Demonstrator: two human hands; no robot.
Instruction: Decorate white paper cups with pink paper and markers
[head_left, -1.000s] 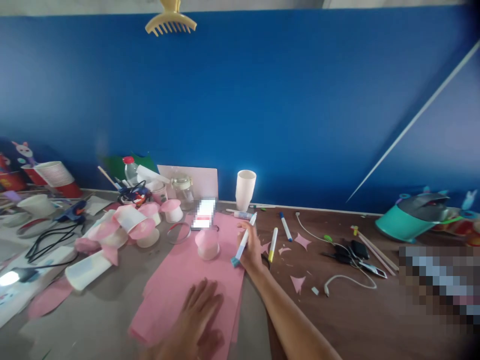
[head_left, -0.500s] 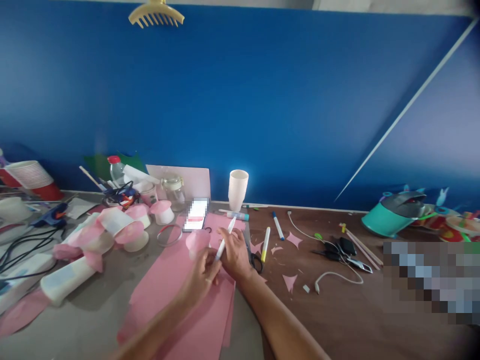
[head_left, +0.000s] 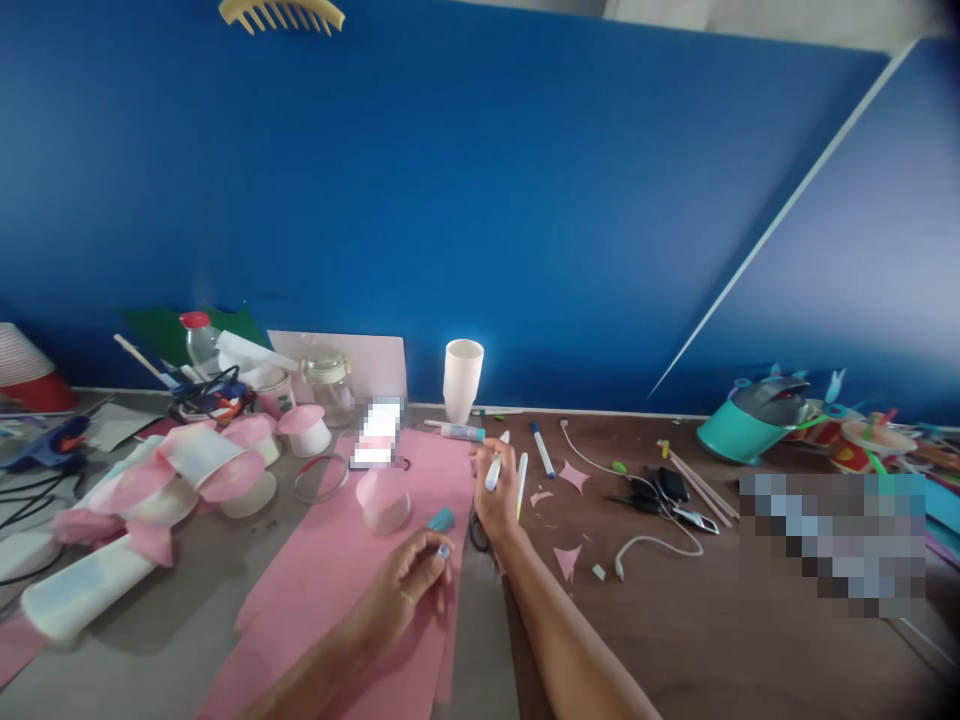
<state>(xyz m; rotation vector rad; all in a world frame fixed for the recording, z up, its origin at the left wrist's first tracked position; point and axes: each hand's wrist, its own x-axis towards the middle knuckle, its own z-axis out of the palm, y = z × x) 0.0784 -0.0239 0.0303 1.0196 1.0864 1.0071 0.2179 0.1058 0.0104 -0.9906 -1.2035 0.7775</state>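
Observation:
My right hand (head_left: 496, 490) is closed round a white marker pen (head_left: 495, 464), its tip pointing up and away from me. My left hand (head_left: 409, 590) pinches the pen's blue cap (head_left: 442, 520) over a long pink paper sheet (head_left: 337, 590) lying on the table. Just beyond my hands stands an upturned white cup with a pink top (head_left: 382, 498). A phone (head_left: 376, 432) lies at the far end of the pink sheet.
White and pink paper cups (head_left: 202, 465) crowd the left side, beside a glue gun (head_left: 45, 447) and cables. A tall white cup (head_left: 460, 380) stands at the blue wall. Markers (head_left: 541, 448), black scissors (head_left: 477, 530), pink paper scraps, a white cable (head_left: 652, 542) and a teal bowl (head_left: 739, 430) lie to the right.
My left hand rose from the pink sheet, met the pen in my right hand and pulled off its blue cap. The two hands have moved apart again.

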